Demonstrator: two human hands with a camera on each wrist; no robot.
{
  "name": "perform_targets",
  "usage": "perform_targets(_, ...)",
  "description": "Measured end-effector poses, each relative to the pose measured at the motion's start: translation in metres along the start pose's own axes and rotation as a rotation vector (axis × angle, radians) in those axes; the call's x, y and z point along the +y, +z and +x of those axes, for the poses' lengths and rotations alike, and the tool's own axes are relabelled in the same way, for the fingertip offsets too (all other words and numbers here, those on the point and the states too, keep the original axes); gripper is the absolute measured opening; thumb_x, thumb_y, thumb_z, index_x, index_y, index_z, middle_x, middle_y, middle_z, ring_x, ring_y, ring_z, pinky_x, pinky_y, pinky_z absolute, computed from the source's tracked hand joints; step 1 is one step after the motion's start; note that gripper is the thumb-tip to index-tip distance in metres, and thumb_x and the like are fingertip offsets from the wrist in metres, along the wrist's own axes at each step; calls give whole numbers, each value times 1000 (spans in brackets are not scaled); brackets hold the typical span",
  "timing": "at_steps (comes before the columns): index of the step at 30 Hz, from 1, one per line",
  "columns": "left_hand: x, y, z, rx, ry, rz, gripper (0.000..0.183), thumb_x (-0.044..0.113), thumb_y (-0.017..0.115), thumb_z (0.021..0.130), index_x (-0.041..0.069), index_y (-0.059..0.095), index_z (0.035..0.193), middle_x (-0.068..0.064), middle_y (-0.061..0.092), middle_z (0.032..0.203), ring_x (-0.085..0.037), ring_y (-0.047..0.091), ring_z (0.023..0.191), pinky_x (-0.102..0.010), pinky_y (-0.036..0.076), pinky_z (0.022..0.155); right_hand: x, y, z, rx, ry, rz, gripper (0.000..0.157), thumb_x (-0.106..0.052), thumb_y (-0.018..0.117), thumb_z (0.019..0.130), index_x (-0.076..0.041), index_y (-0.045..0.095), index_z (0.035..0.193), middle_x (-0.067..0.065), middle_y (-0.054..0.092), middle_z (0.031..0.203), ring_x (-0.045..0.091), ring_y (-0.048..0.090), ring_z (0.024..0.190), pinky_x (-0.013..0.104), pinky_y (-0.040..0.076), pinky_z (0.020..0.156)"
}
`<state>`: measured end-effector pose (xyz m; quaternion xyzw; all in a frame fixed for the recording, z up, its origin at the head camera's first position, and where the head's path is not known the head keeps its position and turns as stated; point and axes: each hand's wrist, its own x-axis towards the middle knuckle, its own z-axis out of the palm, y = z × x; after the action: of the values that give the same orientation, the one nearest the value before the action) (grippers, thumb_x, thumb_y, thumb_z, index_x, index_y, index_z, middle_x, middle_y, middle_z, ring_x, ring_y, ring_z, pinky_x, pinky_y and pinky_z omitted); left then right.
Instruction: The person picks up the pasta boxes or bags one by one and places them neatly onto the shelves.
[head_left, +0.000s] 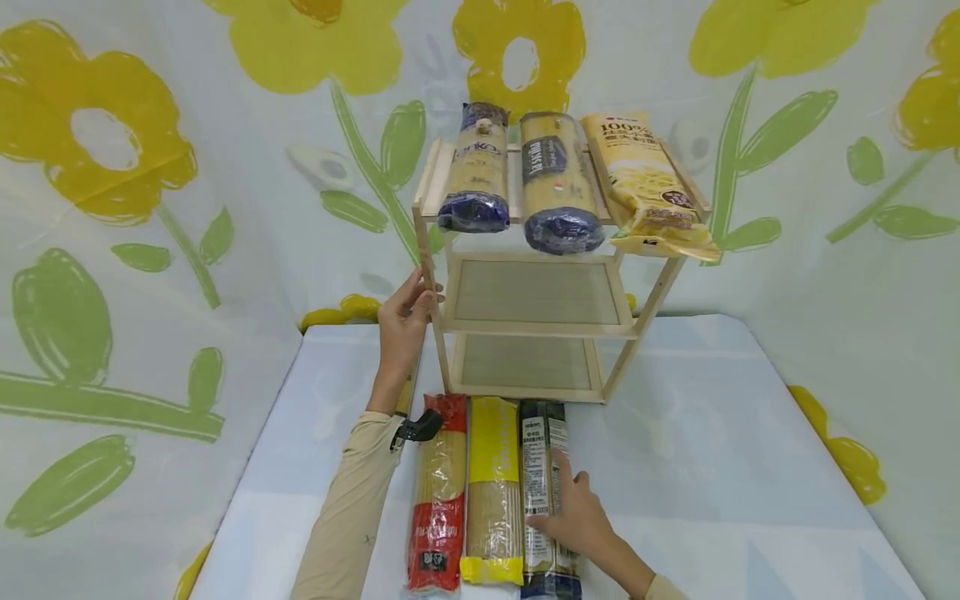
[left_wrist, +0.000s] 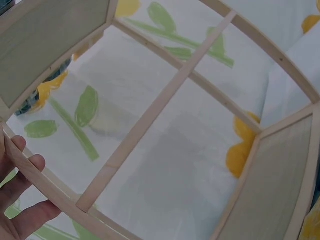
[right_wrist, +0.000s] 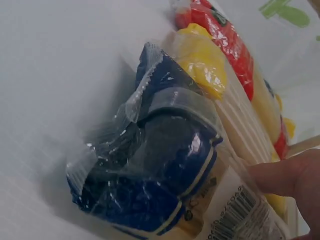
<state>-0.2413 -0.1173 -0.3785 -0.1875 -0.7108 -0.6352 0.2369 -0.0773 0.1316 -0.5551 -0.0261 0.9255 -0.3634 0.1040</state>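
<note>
A wooden shelf rack (head_left: 540, 329) stands on the table, and my left hand (head_left: 405, 321) holds its left upright. In the left wrist view the fingertips (left_wrist: 37, 162) curl over the wooden rail. Below the rack three packs of pasta lie side by side: one red (head_left: 437, 500), one yellow (head_left: 493, 492), one dark blue (head_left: 536, 475). My right hand (head_left: 585, 517) grips the dark blue pack, thumb across it towards the yellow one. The right wrist view shows the pack's crumpled blue end (right_wrist: 150, 165) and the thumb (right_wrist: 280, 177) against its side; the other fingers are mostly hidden there.
On the rack's top shelf lie a blue-ended pasta pack (head_left: 477, 171), another with a dark label (head_left: 558, 179), and a yellow pack (head_left: 648, 183). Two lower mesh shelves (head_left: 536, 292) sit beneath. A flowered cloth (head_left: 247, 167) hangs behind the white table (head_left: 712, 467).
</note>
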Motion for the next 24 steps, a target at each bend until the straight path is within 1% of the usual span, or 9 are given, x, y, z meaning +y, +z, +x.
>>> perform_targets(2,1,1,1,-14,4,2,41,-4,51,94,-8,46,134,-31,63,104,-45,62,91,-52,53,66,1,-2,2,-12,-10,28,112,-33,87,66,-10,16,150,40,48,105,25,53,53,32,44,42)
perform_targets(5,2,2,0,-12,-2,5,41,-4,52,94,-8,46,134,-31,63,104,-45,62,90,-50,54,65,1,-3,3,-20,-25,54,111,-25,87,65,-7,17,149,38,54,108,40,61,73,45,51,53)
perform_targets(8,4,1,-1,-1,-5,22,41,-3,52,93,-8,46,134,-31,64,104,-44,62,90,-43,55,63,2,-3,3,-20,-41,87,108,-18,87,66,-6,20,149,33,58,110,42,60,87,50,52,62)
perform_targets(11,5,-1,-1,0,-1,32,41,-3,52,94,-8,46,134,-30,64,104,-44,62,90,-36,54,62,3,-4,2,9,-69,117,102,-10,85,66,-7,23,148,30,56,120,42,59,94,51,52,69)
perform_targets(14,5,-2,-2,0,8,17,41,-3,52,94,-8,46,134,-31,63,104,-46,61,89,-28,52,60,5,-4,-1,58,-92,135,97,-5,84,66,-8,28,146,28,49,132,46,53,110,57,48,82)
perform_targets(17,3,-1,-1,-1,17,1,41,-5,52,93,-9,46,134,-32,63,103,-46,61,89,-30,53,59,4,-6,-5,95,-90,170,95,0,83,66,-9,32,145,27,44,137,47,46,120,59,42,91)
perform_targets(19,3,0,-1,-4,20,-3,41,-5,52,93,-9,46,134,-32,63,103,-46,61,89,-36,55,60,3,-9,-8,100,-73,194,93,1,82,67,-10,33,145,26,42,139,47,44,122,59,42,92)
perform_targets(21,3,0,-1,-7,19,2,41,-4,52,94,-9,45,134,-31,64,103,-45,62,89,-44,55,62,1,-13,-10,95,-69,238,91,2,80,68,-11,33,145,26,40,141,46,47,119,55,46,88)
perform_targets(24,4,-1,-1,-6,15,10,41,-4,52,94,-8,45,134,-30,64,104,-44,62,90,-46,54,62,-1,-22,-13,89,-77,262,91,4,79,69,-11,33,146,25,38,143,44,51,113,47,52,81)
